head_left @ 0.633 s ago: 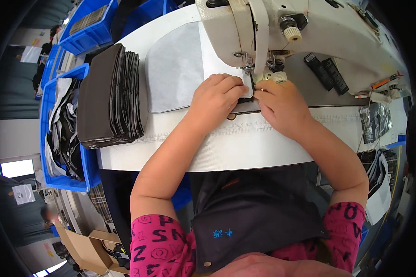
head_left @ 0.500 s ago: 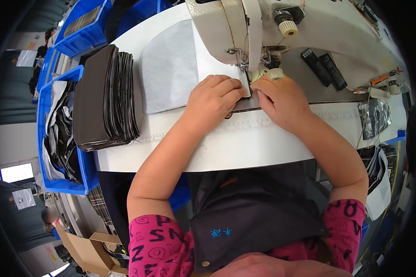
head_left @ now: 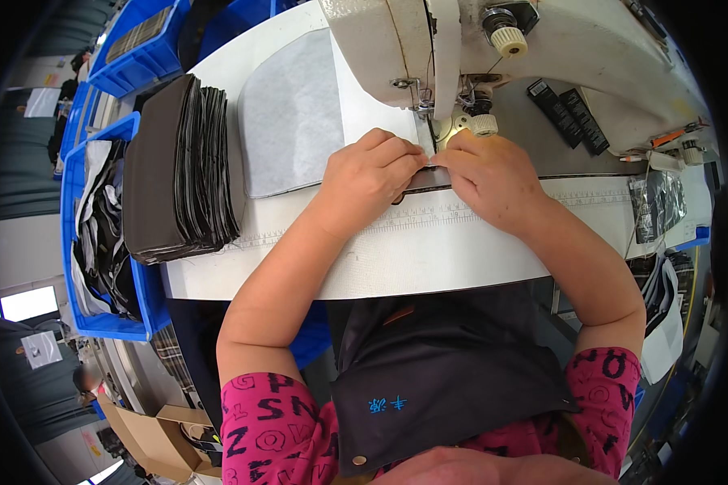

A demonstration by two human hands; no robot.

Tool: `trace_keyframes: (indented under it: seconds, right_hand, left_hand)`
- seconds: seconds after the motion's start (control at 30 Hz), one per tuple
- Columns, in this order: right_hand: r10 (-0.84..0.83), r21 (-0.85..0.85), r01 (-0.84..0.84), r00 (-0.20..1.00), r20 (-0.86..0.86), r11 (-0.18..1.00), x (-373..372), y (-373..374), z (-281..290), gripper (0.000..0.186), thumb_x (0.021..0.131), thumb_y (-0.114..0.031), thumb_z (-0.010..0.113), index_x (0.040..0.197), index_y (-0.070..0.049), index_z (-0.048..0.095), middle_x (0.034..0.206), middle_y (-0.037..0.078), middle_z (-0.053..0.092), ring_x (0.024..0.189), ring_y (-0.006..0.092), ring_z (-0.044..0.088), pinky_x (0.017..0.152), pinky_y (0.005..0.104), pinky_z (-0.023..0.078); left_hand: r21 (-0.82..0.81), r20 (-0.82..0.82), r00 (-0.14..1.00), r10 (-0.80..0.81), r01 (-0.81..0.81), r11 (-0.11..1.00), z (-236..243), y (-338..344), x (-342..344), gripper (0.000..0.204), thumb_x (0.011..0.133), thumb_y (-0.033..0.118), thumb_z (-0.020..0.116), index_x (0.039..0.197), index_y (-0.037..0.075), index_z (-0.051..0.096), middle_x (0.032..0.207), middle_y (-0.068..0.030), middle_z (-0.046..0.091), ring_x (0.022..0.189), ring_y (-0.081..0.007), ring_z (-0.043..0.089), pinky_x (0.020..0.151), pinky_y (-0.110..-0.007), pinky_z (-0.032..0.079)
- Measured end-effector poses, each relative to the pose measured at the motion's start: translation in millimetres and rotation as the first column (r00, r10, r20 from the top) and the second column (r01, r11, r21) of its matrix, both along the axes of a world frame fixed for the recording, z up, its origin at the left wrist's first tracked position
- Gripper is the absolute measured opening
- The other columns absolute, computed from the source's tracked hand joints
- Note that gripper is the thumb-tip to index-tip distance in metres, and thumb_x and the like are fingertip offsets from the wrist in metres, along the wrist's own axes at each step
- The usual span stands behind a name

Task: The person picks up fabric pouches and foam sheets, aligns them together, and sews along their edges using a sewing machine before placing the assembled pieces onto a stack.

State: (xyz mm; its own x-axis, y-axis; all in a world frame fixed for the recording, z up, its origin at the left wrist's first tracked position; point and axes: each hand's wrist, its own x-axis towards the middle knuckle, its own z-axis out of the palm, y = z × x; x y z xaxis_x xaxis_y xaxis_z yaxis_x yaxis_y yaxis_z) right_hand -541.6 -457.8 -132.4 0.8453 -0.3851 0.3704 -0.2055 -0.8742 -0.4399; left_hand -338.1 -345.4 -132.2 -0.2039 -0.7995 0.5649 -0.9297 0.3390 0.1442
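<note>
A pale grey fabric panel (head_left: 289, 113) with a rounded far corner and a white strip along its right side lies under the head of the sewing machine (head_left: 380, 48). My left hand (head_left: 370, 176) rests on the panel's near right corner, its fingers bent and pinching the edge. From the other side my right hand (head_left: 493, 179) pinches the same corner, thumb and forefinger together just in front of the presser foot (head_left: 425, 105). The fingertips of both hands almost meet there. My fingers partly cover the panel's edge.
Left of the panel stands a thick stack of dark brown pieces (head_left: 160, 170). Beyond it a blue bin (head_left: 147, 295) holds black and white scraps. Two slim black boxes (head_left: 570, 117) lie right of the needle. A printed ruler (head_left: 445, 217) runs along the table's near side.
My right hand's fingertips have come left to the panel's corner, closing on it beside my left fingers. The left hand has barely shifted, and the whole view has moved slightly.
</note>
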Motion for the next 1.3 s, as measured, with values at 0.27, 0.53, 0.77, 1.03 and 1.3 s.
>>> trace_keyframes:
  seconds: [0.27, 0.53, 0.77, 1.03, 1.3]
  right_hand:
    - [0.059, -0.123, -0.065, 0.997, -0.048, 0.99, -0.6, 1.8, 2.2, 0.013, 0.077, -0.008, 0.074, 0.09, -0.009, 0.072, 0.086, 0.005, 0.063, 0.086, 0.0272, 0.066, 0.07, 0.0419, 0.056]
    - [0.093, -0.209, -0.102, 0.994, -0.048, 0.973, -3.9, 5.7, -1.4, 0.024, 0.072, -0.006, 0.077, 0.095, -0.008, 0.069, 0.085, 0.006, 0.059, 0.084, 0.0263, 0.064, 0.071, 0.041, 0.053]
    - [0.059, -0.26, -0.071, 0.997, -0.053, 0.963, -2.4, 6.0, -2.6, 0.033, 0.073, -0.006, 0.077, 0.106, -0.006, 0.072, 0.087, 0.006, 0.061, 0.086, 0.0262, 0.064, 0.073, 0.0405, 0.053]
    - [-0.02, -0.289, 0.007, 0.999, -0.041, 0.957, 6.6, 2.0, -7.7, 0.04, 0.076, -0.004, 0.074, 0.116, -0.005, 0.074, 0.083, 0.007, 0.062, 0.082, 0.0264, 0.065, 0.069, 0.0399, 0.054]
    - [-0.054, -0.313, 0.043, 0.998, -0.027, 0.949, 9.8, 1.8, -7.6, 0.039, 0.077, -0.003, 0.073, 0.115, -0.005, 0.075, 0.079, 0.006, 0.06, 0.076, 0.0255, 0.064, 0.066, 0.0397, 0.054]
  left_hand:
    - [0.028, 0.0, 1.0, 0.018, -0.018, 0.999, 0.7, 2.4, -2.3, 0.023, 0.073, 0.006, 0.08, 0.094, 0.015, 0.078, 0.099, 0.0059, 0.075, 0.086, -0.0158, 0.069, 0.064, -0.031, 0.059]
    - [0.048, -0.04, 0.998, 0.052, -0.05, 0.998, 1.8, 10.4, -7.3, 0.024, 0.079, 0.004, 0.079, 0.101, 0.014, 0.08, 0.105, 0.0034, 0.077, 0.092, -0.0165, 0.073, 0.071, -0.032, 0.061]
    - [0.055, -0.041, 0.997, 0.062, -0.06, 0.997, 3.3, 9.7, -5.5, 0.03, 0.078, 0.001, 0.076, 0.106, 0.012, 0.08, 0.112, -0.0006, 0.078, 0.102, -0.0199, 0.075, 0.081, -0.032, 0.062]
    - [0.047, -0.053, 0.994, 0.091, -0.088, 0.995, -2.0, -1.9, 4.8, 0.03, 0.082, 0.002, 0.072, 0.109, 0.012, 0.08, 0.115, -0.0012, 0.079, 0.103, -0.0221, 0.076, 0.083, -0.033, 0.062]
    - [0.076, -0.087, 0.984, 0.157, -0.15, 0.986, -8.1, -13.7, 13.3, 0.037, 0.083, -0.003, 0.068, 0.114, 0.014, 0.079, 0.119, -0.0006, 0.077, 0.099, -0.026, 0.073, 0.081, -0.037, 0.06]
